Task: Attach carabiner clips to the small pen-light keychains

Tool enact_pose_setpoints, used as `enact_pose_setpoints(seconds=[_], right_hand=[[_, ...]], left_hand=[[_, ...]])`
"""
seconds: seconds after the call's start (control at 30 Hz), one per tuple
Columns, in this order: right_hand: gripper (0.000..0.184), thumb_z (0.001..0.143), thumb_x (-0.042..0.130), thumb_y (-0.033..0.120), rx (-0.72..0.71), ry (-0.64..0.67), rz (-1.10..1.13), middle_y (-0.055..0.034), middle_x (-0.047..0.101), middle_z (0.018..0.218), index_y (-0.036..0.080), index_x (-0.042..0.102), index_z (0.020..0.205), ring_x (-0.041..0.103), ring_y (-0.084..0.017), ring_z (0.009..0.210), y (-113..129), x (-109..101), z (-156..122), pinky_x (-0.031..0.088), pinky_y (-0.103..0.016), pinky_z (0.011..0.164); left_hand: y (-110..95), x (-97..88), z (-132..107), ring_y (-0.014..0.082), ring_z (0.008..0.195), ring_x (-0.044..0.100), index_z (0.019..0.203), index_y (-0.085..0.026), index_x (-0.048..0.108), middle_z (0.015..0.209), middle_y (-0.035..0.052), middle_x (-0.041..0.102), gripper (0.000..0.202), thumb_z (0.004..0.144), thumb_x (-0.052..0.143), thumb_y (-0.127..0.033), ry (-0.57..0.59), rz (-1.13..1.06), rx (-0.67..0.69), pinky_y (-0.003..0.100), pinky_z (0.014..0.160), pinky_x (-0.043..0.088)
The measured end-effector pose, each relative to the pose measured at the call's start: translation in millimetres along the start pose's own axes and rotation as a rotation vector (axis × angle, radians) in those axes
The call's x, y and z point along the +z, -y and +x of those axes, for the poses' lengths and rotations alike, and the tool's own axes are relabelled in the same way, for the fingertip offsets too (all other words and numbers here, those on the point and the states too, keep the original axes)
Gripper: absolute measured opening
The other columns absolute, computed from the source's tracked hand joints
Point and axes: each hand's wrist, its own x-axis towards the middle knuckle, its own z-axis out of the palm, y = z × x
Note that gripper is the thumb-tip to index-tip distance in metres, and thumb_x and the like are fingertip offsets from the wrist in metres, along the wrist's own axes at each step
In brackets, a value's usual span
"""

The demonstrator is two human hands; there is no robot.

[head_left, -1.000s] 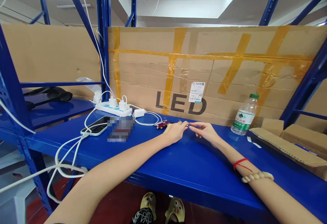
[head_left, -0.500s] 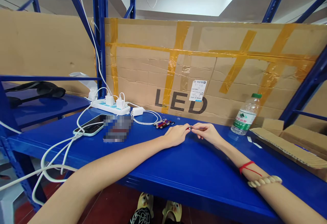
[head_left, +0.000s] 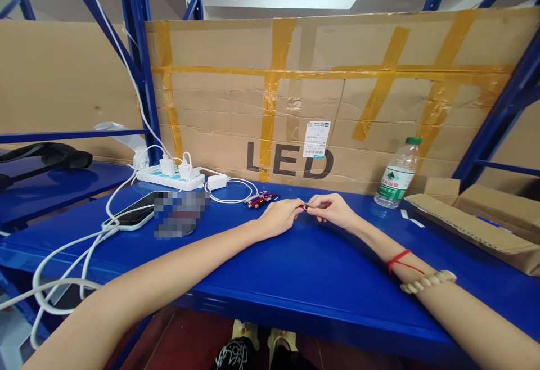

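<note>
Over the blue tabletop (head_left: pixel 320 263), my left hand (head_left: pixel 279 218) and my right hand (head_left: pixel 332 210) meet, fingertips almost touching. Between them is a small red tube with a shiny metal end (head_left: pixel 304 207), mostly covered by the fingers. My left fingers are closed around its red part. At the metal end, my right thumb and forefinger pinch. Just left of my left hand lies a small pile of slim red and purple metallic tubes (head_left: pixel 258 200) with dark clips; their exact kind is too small to make out.
A power strip (head_left: pixel 171 179) with chargers and white cables stands at the back left, near a phone (head_left: pixel 134 212) and a blurred-out item (head_left: pixel 181 215). At right are a water bottle (head_left: pixel 395 177), white paper strips (head_left: pixel 411 219) and an open cardboard box (head_left: pixel 476 226). A large cardboard sheet (head_left: pixel 228 111) closes off the back.
The view has shifted, so most things appear further left. Both hands keep their pinch on the red tube, and slightly more of its red part shows between them.
</note>
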Motion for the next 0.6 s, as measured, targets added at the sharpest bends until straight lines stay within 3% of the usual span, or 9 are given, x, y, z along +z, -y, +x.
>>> enact_pose_setpoints(seconds=[0.13, 0.3, 0.6], right_hand=[[0.04, 0.053, 0.07, 0.051, -0.035, -0.012, -0.001, -0.0038, 0.059, 0.068, 0.013, 0.061, 0.062, 0.046, -0.007, 0.042, -0.8, -0.1, 1.6, 0.036, -0.021, 0.037], [0.041, 0.052, 0.07, 0.052, -0.036, -0.025, -0.003, -0.0036, 0.06, 0.064, 0.013, 0.057, 0.059, 0.047, -0.007, 0.042, -0.3, 1.7, 2.6, 0.037, -0.021, 0.039], [0.04, 0.057, 0.066, 0.053, -0.032, -0.089, -0.031, -0.0008, 0.055, 0.052, 0.014, 0.055, 0.06, 0.045, -0.008, 0.04, 2.0, 5.9, 2.0, 0.034, -0.021, 0.041]], left_hand=[[-1.2, -1.9, 1.5, 0.013, 0.082, 0.058, 0.097, -0.022, 0.056, 0.085, -0.001, 0.064, 0.026, 0.09, 0.031, -0.023, -0.002, -0.044, -0.013, 0.022, 0.074, 0.044], [-1.4, -1.9, 2.6, 0.0146, 0.093, 0.057, 0.105, -0.024, 0.057, 0.102, -0.0002, 0.063, 0.028, 0.088, 0.036, -0.025, -0.035, -0.046, -0.042, 0.025, 0.083, 0.043], [-1.4, 0.1, 2.7, 0.0158, 0.084, 0.059, 0.101, -0.023, 0.062, 0.091, 0.0013, 0.066, 0.025, 0.086, 0.042, -0.026, -0.148, 0.06, -0.064, 0.026, 0.078, 0.045]])
